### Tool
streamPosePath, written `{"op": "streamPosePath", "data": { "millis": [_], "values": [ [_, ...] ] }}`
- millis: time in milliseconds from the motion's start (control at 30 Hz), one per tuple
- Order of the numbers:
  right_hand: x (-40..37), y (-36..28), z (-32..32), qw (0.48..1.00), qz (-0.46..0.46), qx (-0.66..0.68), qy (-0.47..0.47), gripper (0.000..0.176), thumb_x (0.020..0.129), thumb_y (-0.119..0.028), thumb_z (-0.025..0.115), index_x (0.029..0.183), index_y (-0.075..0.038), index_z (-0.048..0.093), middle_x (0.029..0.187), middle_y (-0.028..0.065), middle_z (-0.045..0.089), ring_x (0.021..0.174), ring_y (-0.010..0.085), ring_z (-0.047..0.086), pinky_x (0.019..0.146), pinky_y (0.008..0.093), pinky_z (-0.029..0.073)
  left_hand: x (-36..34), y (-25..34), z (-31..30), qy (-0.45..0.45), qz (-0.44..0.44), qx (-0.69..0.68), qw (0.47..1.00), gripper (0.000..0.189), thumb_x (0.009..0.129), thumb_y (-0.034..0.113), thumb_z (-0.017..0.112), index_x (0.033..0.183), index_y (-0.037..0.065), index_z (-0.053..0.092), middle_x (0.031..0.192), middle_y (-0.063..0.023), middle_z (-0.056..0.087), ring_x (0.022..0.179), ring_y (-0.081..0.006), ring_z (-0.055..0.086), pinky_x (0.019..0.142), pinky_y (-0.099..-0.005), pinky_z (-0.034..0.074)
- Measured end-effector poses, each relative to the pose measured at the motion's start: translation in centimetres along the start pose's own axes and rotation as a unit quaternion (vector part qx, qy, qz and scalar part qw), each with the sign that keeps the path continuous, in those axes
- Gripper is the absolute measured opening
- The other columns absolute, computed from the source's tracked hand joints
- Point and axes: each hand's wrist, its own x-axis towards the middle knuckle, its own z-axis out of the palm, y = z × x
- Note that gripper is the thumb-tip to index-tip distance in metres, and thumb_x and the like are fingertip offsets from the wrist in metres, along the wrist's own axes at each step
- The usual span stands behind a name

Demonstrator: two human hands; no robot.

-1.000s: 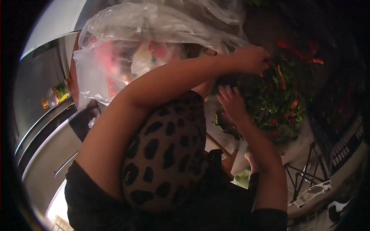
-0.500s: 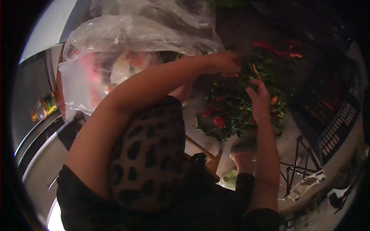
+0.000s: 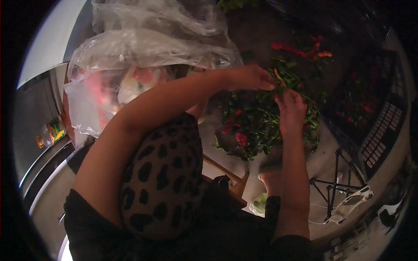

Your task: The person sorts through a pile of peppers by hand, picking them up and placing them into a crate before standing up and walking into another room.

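My left hand [image 3: 254, 78] reaches in above a heap of cut green leaves [image 3: 261, 117], its fingertips pinched together. Close on its right, my right hand [image 3: 291, 102] has its fingers curled, the tips almost touching those of the left. Some small green pieces show between the fingertips, too small to make out well. An orange-red strip [image 3: 279, 77] lies just behind the fingers. Red pieces, among them a round one [image 3: 241, 139], are mixed into the heap, and longer red ones [image 3: 289, 48] lie at its far side.
Clear plastic bags [image 3: 152, 45] with red-and-white contents lie at the upper left. On the right stands a dark slotted basket [image 3: 379, 135] with red and green pieces, beside a black metal stand [image 3: 333, 187]. A yellow-labelled bottle [image 3: 52, 133] is at the far left.
Both hands have come closer together, the left moving slightly down and right. The right hand's fingers have closed. The whole view has shifted a little.
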Motion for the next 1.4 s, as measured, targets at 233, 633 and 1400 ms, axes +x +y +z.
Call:
{"op": "streamPosePath", "data": {
  "millis": [233, 633, 1400],
  "values": [
    [-0.2, -1.2, 1.5, 0.999, -0.016, -0.039, 0.033, 0.016, 0.083, -0.007, 0.061, 0.094, 0.002, 0.052, 0.09, 0.0078, 0.058, 0.078, 0.0155, 0.06, 0.071, 0.0288, 0.052, 0.9, -0.2, 0.8, -0.004, -0.018, 0.032, 0.999, 0.033, 0.085, 0.029, 0.061, 0.101, 0.0, 0.061, 0.083, -0.0021, 0.058, 0.077, -0.0105, 0.055, 0.068, -0.0266, 0.049],
    [-0.3, -1.6, 2.4, 0.972, -0.066, -0.22, 0.041, 0.022, 0.079, -0.006, 0.065, 0.097, 0.0, 0.054, 0.086, 0.0056, 0.06, 0.074, 0.0125, 0.058, 0.065, 0.0271, 0.048, 0.4, 1.5, 1.5, 0.073, -0.086, -0.177, 0.978, 0.038, 0.086, 0.028, 0.06, 0.106, -0.004, 0.055, 0.096, -0.0078, 0.057, 0.087, -0.0166, 0.056, 0.079, -0.0319, 0.052],
    [-0.1, 1.1, 0.4, 0.949, -0.108, -0.293, -0.036, 0.019, 0.077, -0.004, 0.066, 0.091, -0.002, 0.055, 0.081, 0.0002, 0.057, 0.073, 0.0078, 0.054, 0.065, 0.0234, 0.044, -0.5, -0.9, 1.3, -0.026, -0.154, -0.136, 0.978, 0.047, 0.087, 0.026, 0.057, 0.122, -0.003, 0.046, 0.106, -0.0091, 0.057, 0.094, -0.0174, 0.056, 0.078, -0.0316, 0.048]
  ]
}}
